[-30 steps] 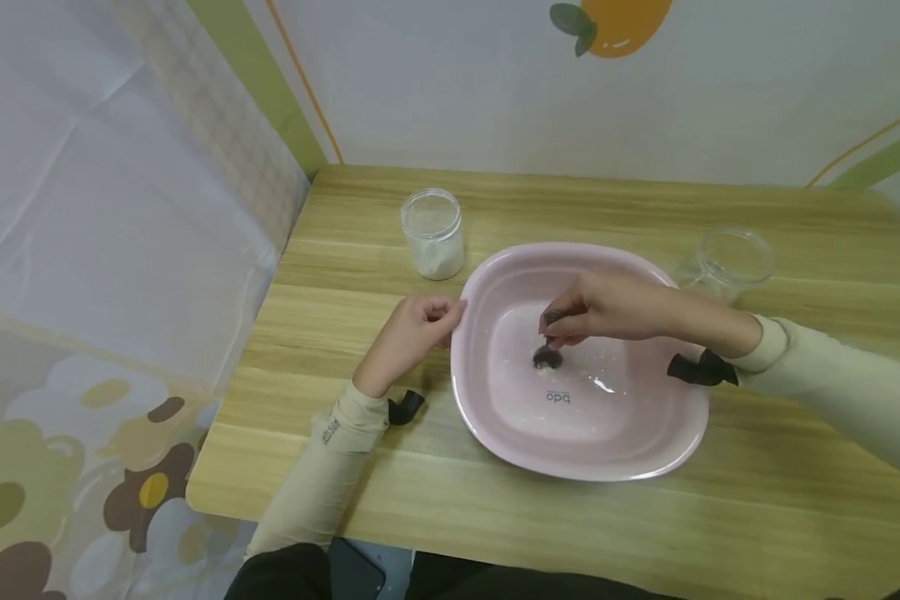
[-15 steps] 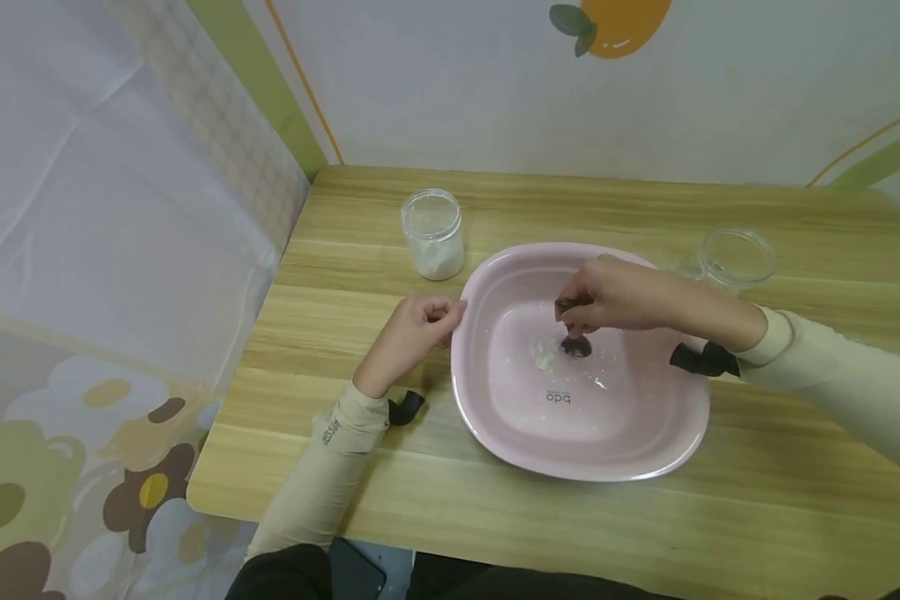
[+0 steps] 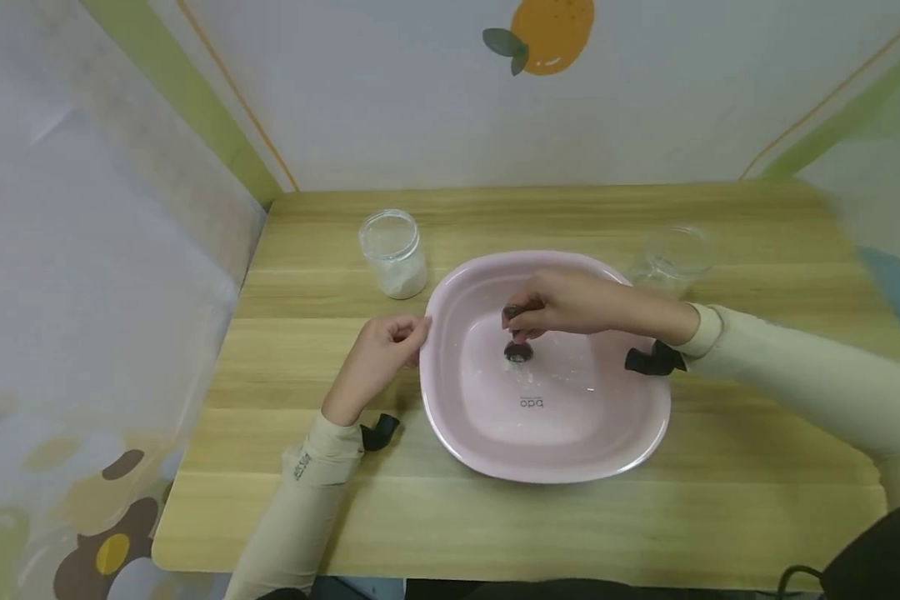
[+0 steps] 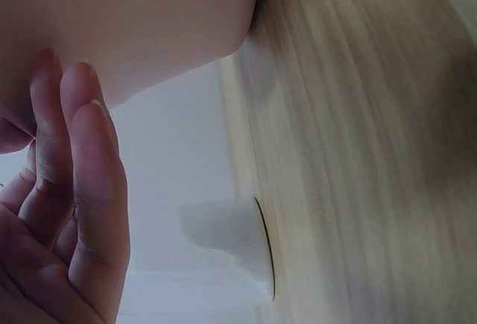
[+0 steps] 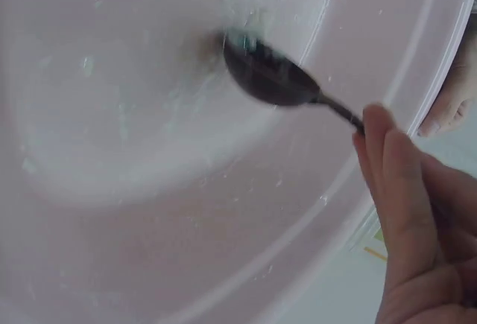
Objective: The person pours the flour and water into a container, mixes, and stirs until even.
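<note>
A pink basin (image 3: 547, 454) stands on the wooden table in the head view. My left hand (image 3: 378, 358) pinches its left rim between thumb and fingers; in the left wrist view the fingers (image 4: 97, 167) lie against the basin's outer wall. Over the basin, my right hand (image 3: 547, 308) grips the handle of a dark spoon (image 3: 518, 352). In the right wrist view the spoon's bowl (image 5: 268, 74) is low, near the basin floor, with pale wet bits on and around it. My fingers hide most of the spoon's handle.
A clear jar (image 3: 393, 258) partly filled with white stuff stands left behind the basin. Another clear container (image 3: 671, 258) stands behind the right forearm, partly hidden. The wooden table (image 3: 285, 283) meets patterned cloth walls (image 3: 390, 100) at the back and left.
My right hand first carried the spoon right, then back left over the white clump. The left hand stays at the basin's rim. The head view has shifted to the right.
</note>
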The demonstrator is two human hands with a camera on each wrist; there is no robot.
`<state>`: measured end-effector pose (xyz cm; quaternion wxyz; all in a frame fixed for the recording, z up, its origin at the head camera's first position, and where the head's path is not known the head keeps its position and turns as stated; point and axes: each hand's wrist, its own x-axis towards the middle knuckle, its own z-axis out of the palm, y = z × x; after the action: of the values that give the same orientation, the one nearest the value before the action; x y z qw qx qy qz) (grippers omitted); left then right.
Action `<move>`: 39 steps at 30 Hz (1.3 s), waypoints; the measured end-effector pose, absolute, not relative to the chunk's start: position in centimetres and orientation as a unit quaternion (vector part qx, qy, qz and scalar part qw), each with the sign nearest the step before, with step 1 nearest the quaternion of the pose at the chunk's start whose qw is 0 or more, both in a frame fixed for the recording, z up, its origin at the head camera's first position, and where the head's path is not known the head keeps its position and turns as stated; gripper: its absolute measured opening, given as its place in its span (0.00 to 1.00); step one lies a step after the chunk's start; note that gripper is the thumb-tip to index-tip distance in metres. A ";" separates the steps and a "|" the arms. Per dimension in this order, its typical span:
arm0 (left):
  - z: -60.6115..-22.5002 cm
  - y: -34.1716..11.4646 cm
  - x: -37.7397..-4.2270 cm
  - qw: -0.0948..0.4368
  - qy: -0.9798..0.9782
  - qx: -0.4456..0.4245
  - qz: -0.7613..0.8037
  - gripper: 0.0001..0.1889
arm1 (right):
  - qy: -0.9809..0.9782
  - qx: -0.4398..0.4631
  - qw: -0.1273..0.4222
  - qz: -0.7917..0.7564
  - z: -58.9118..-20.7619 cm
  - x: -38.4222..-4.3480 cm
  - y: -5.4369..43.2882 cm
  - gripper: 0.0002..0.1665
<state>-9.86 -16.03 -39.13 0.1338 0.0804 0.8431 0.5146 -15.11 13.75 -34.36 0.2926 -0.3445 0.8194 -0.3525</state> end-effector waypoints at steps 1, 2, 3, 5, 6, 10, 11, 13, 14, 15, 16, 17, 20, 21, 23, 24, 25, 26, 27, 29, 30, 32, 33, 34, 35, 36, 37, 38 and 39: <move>-39.1 -16.2 -9.7 0.134 0.843 0.077 0.515 0.20 | 0.828 -0.344 0.279 -0.344 -34.3 -15.3 13.6 0.09; -39.1 -16.3 -9.7 0.134 0.843 0.076 0.515 0.21 | 0.837 -0.347 0.262 -0.333 -34.3 -15.5 13.4 0.09; -39.1 -16.4 -9.7 0.135 0.843 0.077 0.515 0.21 | 0.847 -0.348 0.244 -0.319 -34.3 -15.7 13.4 0.09; -39.1 -16.3 -9.7 0.134 0.844 0.077 0.514 0.21 | 0.865 -0.344 0.216 -0.293 -34.1 -15.9 13.5 0.08; -39.1 -16.3 -9.8 0.134 0.843 0.077 0.514 0.21 | 0.872 -0.342 0.207 -0.283 -34.1 -16.0 13.5 0.08; -39.1 -16.2 -9.9 0.135 0.842 0.074 0.517 0.21 | 0.893 -0.327 0.189 -0.245 -33.8 -16.4 13.8 0.08; -39.1 -16.2 -9.9 0.136 0.842 0.073 0.517 0.21 | 0.896 -0.325 0.187 -0.238 -33.8 -16.5 13.8 0.09; -39.1 -16.2 -10.0 0.136 0.841 0.074 0.518 0.20 | 0.900 -0.318 0.191 -0.228 -33.7 -16.6 13.8 0.09; -39.1 -16.2 -10.0 0.136 0.841 0.075 0.518 0.20 | 0.900 -0.317 0.199 -0.226 -33.7 -16.6 13.8 0.09; -39.1 -16.3 -10.0 0.135 0.842 0.075 0.517 0.20 | 0.898 -0.313 0.211 -0.225 -33.7 -16.6 13.8 0.10; -39.1 -16.3 -10.0 0.135 0.843 0.075 0.516 0.20 | 0.894 -0.311 0.229 -0.229 -33.7 -16.6 13.8 0.10; -39.0 -16.3 -10.0 0.134 0.843 0.076 0.515 0.20 | 0.886 -0.307 0.252 -0.239 -33.7 -16.5 13.8 0.10; -38.9 -16.3 -10.0 0.133 0.845 0.075 0.513 0.19 | 0.852 -0.284 0.334 -0.285 -34.0 -16.3 13.7 0.09; -38.9 -16.3 -10.0 0.133 0.845 0.076 0.512 0.19 | 0.840 -0.278 0.357 -0.302 -34.2 -16.2 13.7 0.09; -38.9 -16.2 -10.0 0.134 0.845 0.077 0.511 0.19 | 0.814 -0.270 0.388 -0.337 -34.4 -16.0 13.7 0.09; -38.9 -16.2 -10.1 0.134 0.846 0.077 0.510 0.20 | 0.805 -0.268 0.397 -0.350 -34.6 -15.9 13.6 0.09; -38.9 -16.3 -10.1 0.135 0.847 0.077 0.509 0.20 | 0.798 -0.272 0.399 -0.362 -34.7 -15.9 13.5 0.09; -38.9 -16.3 -10.1 0.134 0.847 0.078 0.508 0.20 | 0.792 -0.274 0.400 -0.371 -34.8 -15.8 13.4 0.09; -38.9 -16.3 -10.1 0.134 0.847 0.080 0.508 0.20 | 0.787 -0.277 0.400 -0.380 -34.9 -15.8 13.3 0.10; -38.9 -16.3 -10.2 0.132 0.848 0.082 0.507 0.20 | 0.778 -0.276 0.400 -0.398 -35.0 -15.8 13.1 0.10; -38.9 -16.3 -10.2 0.131 0.848 0.082 0.506 0.20 | 0.775 -0.277 0.398 -0.406 -35.0 -15.9 13.0 0.11; -38.8 -16.3 -10.1 0.129 0.848 0.083 0.507 0.20 | 0.772 -0.275 0.392 -0.418 -35.1 -16.0 12.9 0.11; -38.8 -16.3 -10.1 0.129 0.848 0.083 0.507 0.20 | 0.772 -0.272 0.388 -0.423 -35.1 -16.0 12.9 0.11; -38.8 -16.3 -10.1 0.129 0.848 0.083 0.507 0.20 | 0.774 -0.268 0.383 -0.427 -35.1 -16.1 12.9 0.12; -38.9 -16.3 -10.1 0.128 0.849 0.083 0.506 0.20 | 0.780 -0.266 0.374 -0.426 -35.1 -16.2 12.9 0.12; -38.8 -16.3 -10.0 0.129 0.848 0.083 0.507 0.20 | 0.786 -0.262 0.365 -0.424 -35.0 -16.2 12.9 0.12; -38.8 -16.3 -10.0 0.129 0.848 0.082 0.508 0.20 | 0.793 -0.257 0.355 -0.422 -34.9 -16.2 12.9 0.12; -38.9 -16.3 -10.0 0.129 0.847 0.082 0.509 0.20 | 0.801 -0.252 0.345 -0.419 -34.9 -16.3 12.9 0.12; -38.9 -16.3 -10.0 0.129 0.847 0.082 0.509 0.20 | 0.808 -0.247 0.336 -0.416 -34.8 -16.4 13.0 0.12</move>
<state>-9.96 -16.29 -38.87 0.1292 0.0818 0.8468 0.5095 -16.35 12.96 -34.77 0.3358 -0.2466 0.8084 -0.4159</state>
